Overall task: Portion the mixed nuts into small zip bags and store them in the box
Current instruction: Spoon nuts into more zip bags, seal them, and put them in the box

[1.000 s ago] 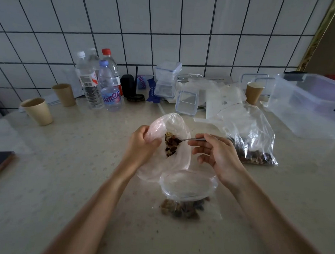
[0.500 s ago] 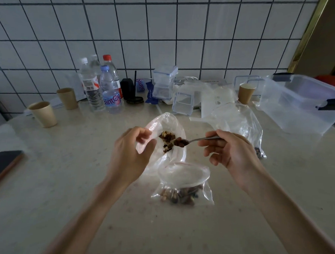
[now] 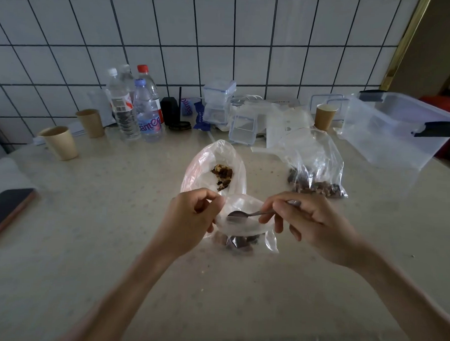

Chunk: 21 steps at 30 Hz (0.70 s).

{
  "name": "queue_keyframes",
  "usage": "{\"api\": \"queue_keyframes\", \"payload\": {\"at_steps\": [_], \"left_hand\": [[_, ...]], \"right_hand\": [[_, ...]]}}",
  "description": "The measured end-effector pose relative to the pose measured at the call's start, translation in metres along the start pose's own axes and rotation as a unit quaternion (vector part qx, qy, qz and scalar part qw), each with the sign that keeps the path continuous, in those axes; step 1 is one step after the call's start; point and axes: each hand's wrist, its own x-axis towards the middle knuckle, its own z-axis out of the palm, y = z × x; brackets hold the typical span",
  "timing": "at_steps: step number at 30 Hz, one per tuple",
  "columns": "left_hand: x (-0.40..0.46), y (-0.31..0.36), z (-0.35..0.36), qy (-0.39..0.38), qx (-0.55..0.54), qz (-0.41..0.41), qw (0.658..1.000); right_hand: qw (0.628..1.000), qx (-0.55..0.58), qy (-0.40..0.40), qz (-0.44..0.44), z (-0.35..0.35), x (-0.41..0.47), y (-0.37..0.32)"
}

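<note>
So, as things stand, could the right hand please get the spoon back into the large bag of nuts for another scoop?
Probably yes. The right hand holds the spoon over the small zip bag, and the large bag of nuts lies open just behind it, with nothing between them.

so the nuts in the small zip bag (image 3: 244,231) just below the left hand (image 3: 188,220) fingers are a dark smear, can't pick out single pieces, and the bag's film blurs them more. spoon (image 3: 238,215) handle disappears inside the right hand (image 3: 310,225) fingers, and whether the bowl still carries anything is too blurry to call. past the fingertips, the big bag (image 3: 216,167) hides most of its nuts behind cloudy plastic. storage box (image 3: 390,131) far right of the right fingers is cut by the frame edge. phone (image 3: 5,212) far left is cut too
</note>
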Motion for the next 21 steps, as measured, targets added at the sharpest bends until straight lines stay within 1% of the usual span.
{"api": "queue_keyframes", "payload": {"at_steps": [3,5,8,11,13,16,17,19,21], "left_hand": [[-0.001,-0.001,-0.001,0.006,-0.011,0.003,1.0],[-0.003,-0.004,-0.002,0.013,-0.007,0.001,1.0],[-0.006,-0.01,-0.003,0.02,-0.004,0.002,1.0],[-0.009,-0.016,-0.004,0.02,-0.005,-0.004,1.0],[-0.011,-0.019,-0.004,0.02,-0.007,-0.012,1.0],[-0.014,-0.023,-0.007,0.014,-0.002,-0.012,1.0],[-0.014,-0.023,-0.01,0.014,-0.001,-0.01,1.0],[-0.008,-0.025,-0.016,0.033,0.01,-0.009,0.999],[0.004,-0.028,-0.022,0.087,0.024,-0.009,0.996]], "right_hand": [[0.995,-0.082,-0.022,-0.044,-0.002,-0.008,-0.006],[0.996,-0.075,-0.009,-0.045,-0.002,-0.008,-0.007],[0.999,0.003,0.026,-0.023,-0.001,-0.001,-0.005],[0.993,0.098,0.071,-0.009,0.001,0.008,0.0],[0.976,0.187,0.11,0.027,0.004,0.015,0.003],[0.934,0.302,0.168,0.091,0.007,0.027,0.006],[0.923,0.321,0.185,0.106,0.008,0.032,0.007],[0.912,0.329,0.21,0.128,0.009,0.042,0.008],[0.913,0.311,0.223,0.144,0.009,0.054,0.009]]}}
